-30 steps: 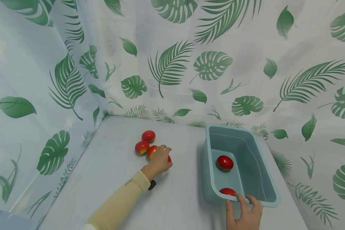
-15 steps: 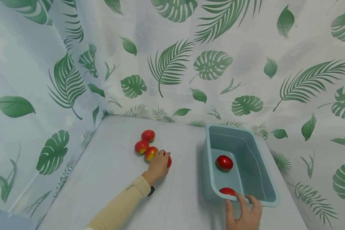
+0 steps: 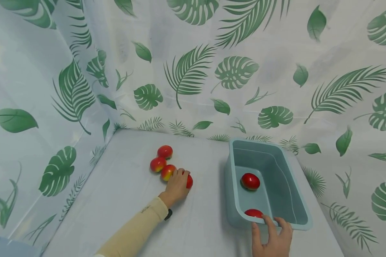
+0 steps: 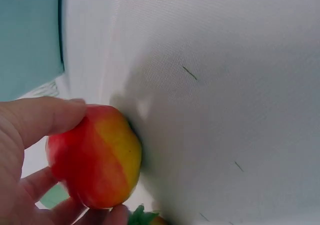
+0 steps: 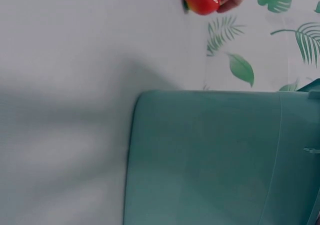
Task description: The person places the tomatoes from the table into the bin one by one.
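My left hand [image 3: 177, 187] holds a red-and-yellow fruit [image 3: 189, 182] at the right end of a small group on the table. In the left wrist view, thumb and fingers wrap around this rounded fruit [image 4: 95, 157], with its yellow side facing outward. Touching or nearly touching the hand is another fruit [image 3: 168, 172], and two more fruits [image 3: 158, 164] lie beyond it. My right hand [image 3: 275, 242] grips the near rim of a blue-green plastic bin [image 3: 232, 200]. Inside the bin are two red fruits, one mid-floor [image 3: 250, 181] and one [image 3: 253, 213] partly hidden by the near rim.
The pale table [image 3: 132, 200] meets a leaf-printed sheet [image 3: 193, 110] behind and at the left. Tall bin walls [image 5: 205, 155] stand to the right of the fruit group. A green leafy tip [image 4: 142, 216] shows below the held fruit in the left wrist view.
The left hand's fingers have come down and closed around the rightmost fruit. The neighbouring fruit has shifted slightly left. The right hand stays on the bin rim.
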{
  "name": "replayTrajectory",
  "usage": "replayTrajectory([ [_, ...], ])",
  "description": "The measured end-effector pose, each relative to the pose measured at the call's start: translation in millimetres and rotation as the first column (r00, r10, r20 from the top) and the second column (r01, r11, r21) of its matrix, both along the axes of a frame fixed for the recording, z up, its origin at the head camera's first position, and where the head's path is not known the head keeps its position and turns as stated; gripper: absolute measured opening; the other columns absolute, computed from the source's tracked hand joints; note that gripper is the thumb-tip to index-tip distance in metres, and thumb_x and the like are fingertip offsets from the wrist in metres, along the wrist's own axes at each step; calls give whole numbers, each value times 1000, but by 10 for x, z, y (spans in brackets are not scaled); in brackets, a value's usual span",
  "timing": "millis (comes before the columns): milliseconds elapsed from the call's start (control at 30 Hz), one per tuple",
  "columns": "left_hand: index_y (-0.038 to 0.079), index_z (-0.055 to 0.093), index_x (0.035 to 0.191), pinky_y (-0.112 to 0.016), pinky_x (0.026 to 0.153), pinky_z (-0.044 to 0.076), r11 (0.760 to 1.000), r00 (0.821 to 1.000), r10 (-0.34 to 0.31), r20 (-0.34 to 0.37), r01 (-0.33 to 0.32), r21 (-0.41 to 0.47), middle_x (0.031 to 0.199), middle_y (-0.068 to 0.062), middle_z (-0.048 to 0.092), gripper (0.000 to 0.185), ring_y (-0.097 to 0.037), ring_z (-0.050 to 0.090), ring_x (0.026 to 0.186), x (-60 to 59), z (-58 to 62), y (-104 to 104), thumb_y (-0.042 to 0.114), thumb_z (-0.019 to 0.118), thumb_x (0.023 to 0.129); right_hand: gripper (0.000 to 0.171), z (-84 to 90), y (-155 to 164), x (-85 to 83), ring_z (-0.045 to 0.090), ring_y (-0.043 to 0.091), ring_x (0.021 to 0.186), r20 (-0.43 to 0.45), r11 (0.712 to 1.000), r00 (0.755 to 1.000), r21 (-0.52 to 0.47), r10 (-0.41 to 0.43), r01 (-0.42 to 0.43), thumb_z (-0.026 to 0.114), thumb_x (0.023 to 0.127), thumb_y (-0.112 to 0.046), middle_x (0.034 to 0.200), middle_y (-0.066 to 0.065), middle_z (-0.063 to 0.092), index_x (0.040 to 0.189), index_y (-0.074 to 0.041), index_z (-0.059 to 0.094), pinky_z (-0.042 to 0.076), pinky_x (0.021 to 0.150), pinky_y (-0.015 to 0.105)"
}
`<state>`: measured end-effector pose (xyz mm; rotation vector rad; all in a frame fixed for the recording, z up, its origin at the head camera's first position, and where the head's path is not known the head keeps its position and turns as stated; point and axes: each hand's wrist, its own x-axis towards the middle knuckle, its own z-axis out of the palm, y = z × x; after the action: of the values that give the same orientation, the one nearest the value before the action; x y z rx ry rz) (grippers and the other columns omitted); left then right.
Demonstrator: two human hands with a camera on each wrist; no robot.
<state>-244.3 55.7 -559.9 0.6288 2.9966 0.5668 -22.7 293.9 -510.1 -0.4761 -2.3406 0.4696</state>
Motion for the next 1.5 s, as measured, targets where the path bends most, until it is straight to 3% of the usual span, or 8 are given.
replayTrajectory([
  [267, 10, 51, 132, -44, 89, 52, 996, 1000, 14, 11, -15, 85, 126, -12, 50, 67, -28, 48, 114, 5, 66, 49, 29, 83, 77, 42, 8, 11, 18, 37, 39, 117, -15, 1000, 1000, 5, 12, -12, 75, 80, -22, 125, 22, 44, 114, 0, 63, 41, 84, 58],
  [433, 13, 48, 134, -45, 87, 54, 978, 998, 39, 47, -48, 202, 131, -9, 48, 68, -26, 46, 117, -31, 249, 153, 30, 81, 77, 42, 15, 28, 19, 37, 39, 117, -24, 1000, 1000, 5, 20, -20, 74, 81, -21, 124, 24, 43, 114, 1, 62, 40, 82, 56],
  [633, 16, 46, 136, -42, 86, 55, 942, 999, 19, 32, -29, 334, 133, -7, 47, 69, -24, 47, 118, -42, 482, 254, 33, 80, 78, 42, 37, 23, 35, 36, 39, 118, 9, 1000, 1000, -5, 4, -4, 76, 81, -20, 126, 22, 42, 115, 0, 62, 43, 84, 58],
  [733, 16, 45, 136, -40, 87, 55, 914, 1000, 3, 28, -15, 406, 132, -5, 47, 68, -22, 48, 118, -16, 602, 297, 33, 79, 79, 42, 48, 21, 38, 35, 38, 118, 25, 1000, 1000, -10, -5, 5, 76, 80, -20, 126, 22, 42, 115, -1, 62, 44, 83, 59],
  [900, 15, 45, 135, -39, 91, 53, 841, 999, -41, 1, 34, 540, 132, -4, 48, 65, -20, 47, 120, 67, 859, 415, 29, 78, 80, 42, 41, 38, 41, 36, 39, 118, 15, 1000, 1000, -8, -10, 10, 76, 81, -20, 126, 22, 42, 115, -1, 62, 44, 84, 59],
  [1067, 16, 44, 136, -34, 91, 52, 780, 995, -88, -37, 92, 619, 134, -2, 47, 64, -17, 47, 120, 167, 1101, 576, 26, 77, 81, 43, 28, 52, 41, 36, 39, 118, 18, 1000, 1000, -13, -10, 10, 77, 80, -20, 126, 22, 42, 115, -1, 62, 44, 83, 59],
  [1300, 16, 45, 135, -27, 83, 53, 699, 983, -160, -91, 178, 693, 132, -1, 48, 62, -13, 48, 113, 260, 1295, 776, 25, 76, 83, 43, 30, 28, 32, 34, 38, 120, 40, 999, 999, -50, -1, 3, 77, 80, -20, 128, 22, 40, 116, -1, 61, 41, 86, 58],
  [1500, 14, 45, 135, -19, 82, 51, 683, 967, -240, -86, 231, 693, 130, 0, 48, 60, -10, 49, 110, 318, 1323, 957, 26, 74, 84, 41, 38, 11, 23, 35, 39, 119, 26, 999, 1000, -50, 14, -13, 76, 81, -20, 128, 21, 41, 115, -2, 62, 40, 88, 60],
])
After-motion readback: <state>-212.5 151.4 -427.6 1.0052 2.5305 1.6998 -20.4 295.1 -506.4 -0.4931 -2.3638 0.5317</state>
